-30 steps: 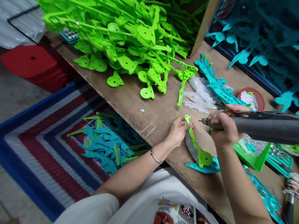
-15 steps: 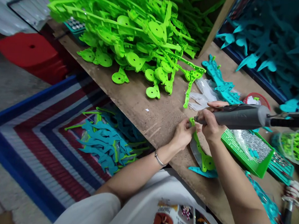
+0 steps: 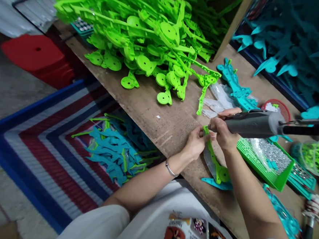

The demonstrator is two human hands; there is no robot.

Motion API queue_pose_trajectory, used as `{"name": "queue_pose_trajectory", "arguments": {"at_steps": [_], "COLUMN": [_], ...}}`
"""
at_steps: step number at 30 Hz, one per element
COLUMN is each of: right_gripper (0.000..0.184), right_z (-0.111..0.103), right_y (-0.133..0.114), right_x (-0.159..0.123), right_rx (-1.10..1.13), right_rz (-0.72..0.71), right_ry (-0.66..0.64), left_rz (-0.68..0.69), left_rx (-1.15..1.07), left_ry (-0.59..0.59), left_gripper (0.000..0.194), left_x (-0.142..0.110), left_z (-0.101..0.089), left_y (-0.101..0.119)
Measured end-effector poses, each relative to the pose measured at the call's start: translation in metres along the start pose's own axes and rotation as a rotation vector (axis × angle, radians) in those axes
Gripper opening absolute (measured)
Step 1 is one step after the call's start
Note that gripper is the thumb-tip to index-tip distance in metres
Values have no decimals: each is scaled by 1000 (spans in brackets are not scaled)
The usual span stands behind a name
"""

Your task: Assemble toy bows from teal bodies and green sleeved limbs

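Observation:
My left hand pinches the top end of a lime-green plastic piece lying on the wooden bench, with a clear blade-shaped strip and a teal part under it. My right hand is wrapped round a grey electric screwdriver. The tool lies nearly level, and its tip touches the green piece's upper end right beside my left fingers.
A big heap of lime-green parts covers the bench's far left. Teal parts, clear bags, a red basket and a green tray of screws lie right. More teal parts lie on the striped mat below.
My right hand brought the screwdriver left and down until its tip met the green piece at my left fingers. The view shifted slightly right.

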State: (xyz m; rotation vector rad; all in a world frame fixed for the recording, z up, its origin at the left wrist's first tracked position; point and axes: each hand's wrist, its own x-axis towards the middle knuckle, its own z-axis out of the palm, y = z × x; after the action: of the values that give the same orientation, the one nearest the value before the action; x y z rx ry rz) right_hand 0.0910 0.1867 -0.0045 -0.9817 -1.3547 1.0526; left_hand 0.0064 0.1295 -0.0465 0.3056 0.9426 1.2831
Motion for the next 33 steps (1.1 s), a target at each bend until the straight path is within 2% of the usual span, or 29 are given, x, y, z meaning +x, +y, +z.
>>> {"name": "queue_pose_trajectory", "arguments": {"at_steps": [4,9,14,20,25,29,33], "right_gripper": [28,28,25,22,25,26,26], "right_z": [0,4,5,-3,-5,-2,-1], "right_y": [1,-4,-12,-20,-29,-30,-28], "right_x": [0,1,1,-2,-6,-10,-12], "right_rx": [29,91,106,151,164,186,175], "right_rz": [-71,-124,-128,-100,-89,-90,-85], "right_ry": [-28,41,45,125,195,197,189], "left_rz": [-11,-19,-4,196,149,152,238], "left_rx": [19,16,64,102,231,241,330], "left_ry": [2,-37,-47,4,0,-1,3], "left_gripper": [53,52,50,73,33,31,26], "left_x": [0,2,2,-6,-5,-3,0], "left_z": [-1,-3,-5,-9,-9,-10,-12], "left_y": [0,-3,-9,-17,-18,-20,-23]}}
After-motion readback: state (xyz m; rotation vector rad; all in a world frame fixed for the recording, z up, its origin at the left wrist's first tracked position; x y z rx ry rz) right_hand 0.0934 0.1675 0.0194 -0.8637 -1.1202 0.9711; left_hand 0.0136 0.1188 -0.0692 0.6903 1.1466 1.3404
